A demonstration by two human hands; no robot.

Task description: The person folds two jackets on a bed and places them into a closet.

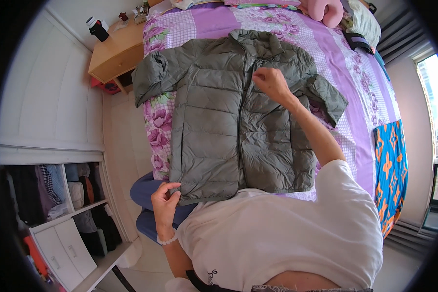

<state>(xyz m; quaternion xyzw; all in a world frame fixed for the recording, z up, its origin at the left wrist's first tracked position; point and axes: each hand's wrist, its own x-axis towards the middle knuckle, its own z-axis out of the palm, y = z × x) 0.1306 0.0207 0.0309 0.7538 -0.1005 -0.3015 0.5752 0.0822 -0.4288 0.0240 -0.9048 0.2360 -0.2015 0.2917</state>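
A grey-green quilted puffer jacket (211, 120) lies front side up on the bed, its collar away from me and its sleeves bent out to both sides. Its two zipper edges lie close together down the front and part slightly near the collar. At the jacket's lower left hem corner, my left hand (164, 200) has thumb and index finger on the fabric edge. My right hand (273, 85) is over the upper chest, fingers curled beside the right zipper edge. Whether those fingertips hold anything is hidden.
Purple floral bedding (160, 120) covers the bed. A pink neck pillow (325, 11) sits at the far end; a blue-orange patterned cloth (390, 175) hangs at the right. To the left stand a wooden bedside table (116, 54) with a black bottle (98, 30), and a wardrobe (69, 186).
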